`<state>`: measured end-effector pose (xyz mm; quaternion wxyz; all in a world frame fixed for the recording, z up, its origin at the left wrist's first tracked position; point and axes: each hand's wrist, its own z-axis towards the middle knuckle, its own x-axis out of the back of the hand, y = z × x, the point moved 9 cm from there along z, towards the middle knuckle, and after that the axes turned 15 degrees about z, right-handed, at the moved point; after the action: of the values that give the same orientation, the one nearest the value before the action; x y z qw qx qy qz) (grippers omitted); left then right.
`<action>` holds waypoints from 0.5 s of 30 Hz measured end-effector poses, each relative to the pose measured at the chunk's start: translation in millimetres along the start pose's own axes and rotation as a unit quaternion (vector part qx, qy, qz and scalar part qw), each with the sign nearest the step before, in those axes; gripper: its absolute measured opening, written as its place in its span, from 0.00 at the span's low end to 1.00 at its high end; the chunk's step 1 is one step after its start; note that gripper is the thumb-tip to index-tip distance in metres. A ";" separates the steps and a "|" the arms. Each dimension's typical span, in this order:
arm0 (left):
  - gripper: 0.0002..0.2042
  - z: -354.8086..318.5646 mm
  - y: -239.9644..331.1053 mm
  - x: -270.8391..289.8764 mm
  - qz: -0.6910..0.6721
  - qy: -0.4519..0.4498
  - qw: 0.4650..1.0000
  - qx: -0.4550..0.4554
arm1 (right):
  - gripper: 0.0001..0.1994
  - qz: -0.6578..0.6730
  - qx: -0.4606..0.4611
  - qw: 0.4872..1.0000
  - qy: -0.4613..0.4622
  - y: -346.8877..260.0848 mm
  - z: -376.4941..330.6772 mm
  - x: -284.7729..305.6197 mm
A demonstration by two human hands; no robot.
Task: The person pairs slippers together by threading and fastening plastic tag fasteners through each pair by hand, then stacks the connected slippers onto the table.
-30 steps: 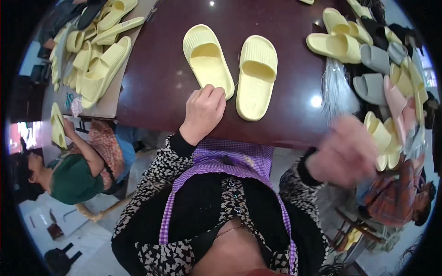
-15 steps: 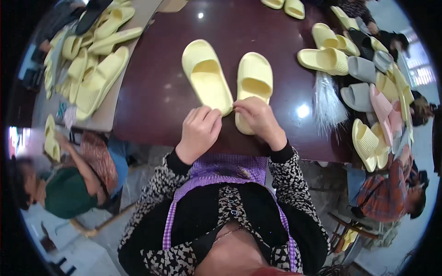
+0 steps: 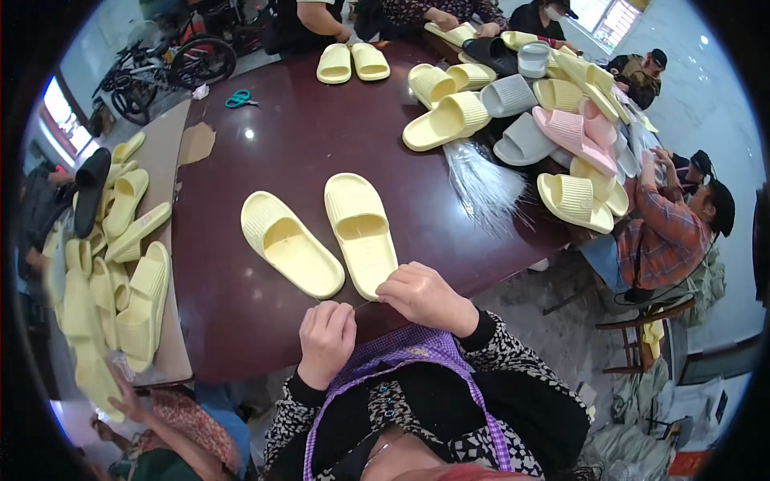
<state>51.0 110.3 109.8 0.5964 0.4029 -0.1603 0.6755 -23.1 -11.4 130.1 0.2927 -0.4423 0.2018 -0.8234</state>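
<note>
Two pale yellow slide slippers, a left one [image 3: 294, 250] and a right one [image 3: 360, 232], lie side by side on the dark red table, toes pointing away from me. My left hand [image 3: 327, 341] is closed in a pinch at the table's near edge, just below the slippers' heels. Beside the right slipper's heel, my right hand [image 3: 425, 298] is pinched too, its fingertips close against the sole. What looks like a thin strand [image 3: 365, 305] runs between both sets of fingertips; its ends are hidden by the fingers.
Clear plastic strands [image 3: 488, 188] lie to the right, near piled yellow, grey and pink slippers [image 3: 569, 132]. More slippers [image 3: 140, 297] fill a board at left. Teal-handled scissors [image 3: 241, 99] and another yellow pair [image 3: 353, 62] sit at the far side. Other people work around the table.
The view has swung, showing more of the far side. My hands have shifted from between the two heels to the right slipper's heel. A co-worker at left moves a yellow slipper.
</note>
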 end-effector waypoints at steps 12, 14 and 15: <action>0.03 10.0 -20.5 -30.7 0.054 -0.046 0.996 0.050 | 0.04 -0.016 -0.069 0.996 -0.050 63.3 12.8 -31.2; 0.03 10.6 -20.9 -30.9 0.050 -0.044 0.997 0.045 | 0.03 0.008 -0.078 0.997 -0.028 62.5 17.5 -28.2; 0.03 8.5 -23.0 -30.3 0.056 -0.046 0.996 0.054 | 0.03 0.011 -0.082 0.996 -0.036 62.8 19.4 -29.0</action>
<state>74.4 89.4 86.8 0.5273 0.4556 -0.1735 0.6959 25.0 -40.6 85.5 0.2716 -0.4919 0.2633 -0.7842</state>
